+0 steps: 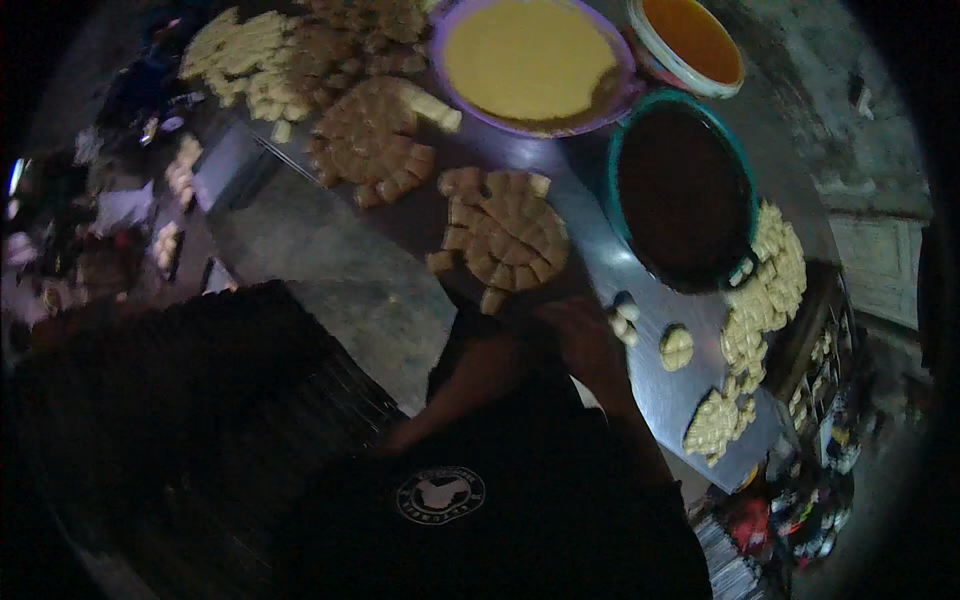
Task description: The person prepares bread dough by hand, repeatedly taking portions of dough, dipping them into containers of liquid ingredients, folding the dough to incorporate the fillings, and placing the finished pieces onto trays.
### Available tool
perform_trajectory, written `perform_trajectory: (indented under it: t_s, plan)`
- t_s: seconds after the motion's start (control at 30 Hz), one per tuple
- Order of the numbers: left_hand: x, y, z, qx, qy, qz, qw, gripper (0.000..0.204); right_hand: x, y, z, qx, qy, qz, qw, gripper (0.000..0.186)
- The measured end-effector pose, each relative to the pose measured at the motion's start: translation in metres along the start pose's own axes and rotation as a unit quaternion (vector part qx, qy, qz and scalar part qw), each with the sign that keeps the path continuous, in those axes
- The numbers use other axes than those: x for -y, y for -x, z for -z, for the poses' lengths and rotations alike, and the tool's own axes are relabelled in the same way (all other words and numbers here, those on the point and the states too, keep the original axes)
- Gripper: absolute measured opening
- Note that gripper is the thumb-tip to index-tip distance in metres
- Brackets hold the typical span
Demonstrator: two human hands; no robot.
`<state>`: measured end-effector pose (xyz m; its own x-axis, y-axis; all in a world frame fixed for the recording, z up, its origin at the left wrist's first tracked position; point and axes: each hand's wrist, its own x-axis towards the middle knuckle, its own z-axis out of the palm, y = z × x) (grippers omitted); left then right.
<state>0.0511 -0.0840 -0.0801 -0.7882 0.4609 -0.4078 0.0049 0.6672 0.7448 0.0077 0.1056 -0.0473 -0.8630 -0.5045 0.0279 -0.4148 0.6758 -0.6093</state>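
At the near edge of a metal table (640,375), my left hand (503,352) and my right hand (580,338) are close together in deep shadow. Their fingers are too dark to make out, and so is anything between them. Just beyond them lies a round cluster of brown dough-like pieces (510,235), packed side by side. A few small pale pieces (625,318) rest beside my right hand. Further right sits a pale round piece scored into parts (676,347).
A teal basin (612,180) holds something dark; a purple basin (437,55) holds a yellow mass. Behind stands a white tub (650,50) with orange contents. More brown pieces (370,140) lie far left, pale pieces (765,280) right. A dark ridged stack (200,400) is at left.
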Motion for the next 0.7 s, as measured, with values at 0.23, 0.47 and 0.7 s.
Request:
perform_trajectory:
  t_s: [0.23,0.47,0.7]
  plan:
    - [-0.023,0.037,0.008,-0.078,-0.105,0.011,0.991,0.029,0.003,-0.054,-0.052,0.075,0.151,0.255,0.952,0.025]
    - [-0.079,0.047,-0.006,-0.464,0.155,0.073,0.869,0.019,0.038,-0.008,0.035,-0.011,-0.314,-0.051,0.948,0.017]
    - [-0.147,0.026,-0.032,-0.422,0.278,-0.153,0.85,0.024,-0.002,0.058,0.078,-0.181,-0.284,0.171,0.926,0.013]
